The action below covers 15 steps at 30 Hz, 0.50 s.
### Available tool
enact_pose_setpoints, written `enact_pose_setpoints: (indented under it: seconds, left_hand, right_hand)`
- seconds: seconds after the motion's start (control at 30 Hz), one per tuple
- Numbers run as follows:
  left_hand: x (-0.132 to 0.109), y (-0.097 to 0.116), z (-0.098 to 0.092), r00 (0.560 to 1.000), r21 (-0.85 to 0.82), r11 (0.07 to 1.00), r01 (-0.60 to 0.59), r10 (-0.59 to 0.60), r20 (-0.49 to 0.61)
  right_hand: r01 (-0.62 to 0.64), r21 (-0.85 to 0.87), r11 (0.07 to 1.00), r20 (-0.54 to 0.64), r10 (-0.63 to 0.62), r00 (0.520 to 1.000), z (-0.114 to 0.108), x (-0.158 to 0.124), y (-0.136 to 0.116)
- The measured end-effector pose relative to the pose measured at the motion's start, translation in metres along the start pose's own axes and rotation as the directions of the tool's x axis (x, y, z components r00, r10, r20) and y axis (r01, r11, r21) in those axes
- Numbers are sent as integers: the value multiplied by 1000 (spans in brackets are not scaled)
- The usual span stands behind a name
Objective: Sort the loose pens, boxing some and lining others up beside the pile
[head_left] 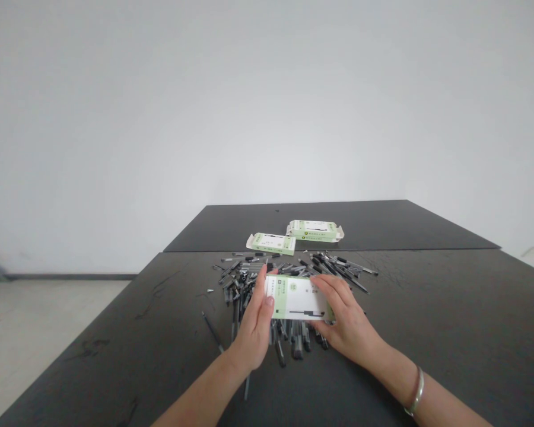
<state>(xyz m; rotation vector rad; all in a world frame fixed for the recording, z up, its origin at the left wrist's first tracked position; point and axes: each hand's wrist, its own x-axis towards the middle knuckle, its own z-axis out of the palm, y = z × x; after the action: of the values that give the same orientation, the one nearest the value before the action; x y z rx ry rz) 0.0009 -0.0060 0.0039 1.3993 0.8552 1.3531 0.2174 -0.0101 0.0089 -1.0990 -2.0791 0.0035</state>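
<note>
My left hand (254,323) and my right hand (345,317) grip the two ends of a white and green pen box (296,298), held flat just above the table. Fingers of both hands wrap round its short ends. Under and beyond the box lies a loose heap of several black pens (289,273), scattered across the dark table (427,320). A few pens stick out below the box, between my hands. A bracelet (416,391) sits on my right wrist.
Two more white and green pen boxes lie farther back: one (271,242) near the table's seam, another (314,230) with open flaps behind it. A single pen (212,331) lies apart at the left. A white wall rises beyond; pale floor at left.
</note>
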Motion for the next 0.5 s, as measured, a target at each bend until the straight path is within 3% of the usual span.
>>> enact_pose_setpoints:
  seconds: [0.23,0.5]
  left_hand:
    - [-2,-4,-3,995,-18,997,-73,74,63]
    - [-3,5,-6,978,296,943,-152,99,186]
  right_hand:
    - [-6,-4,1000,15,6,1000,0,0,0]
    - [20,22,1000,7,-20,1000,-1,0,1]
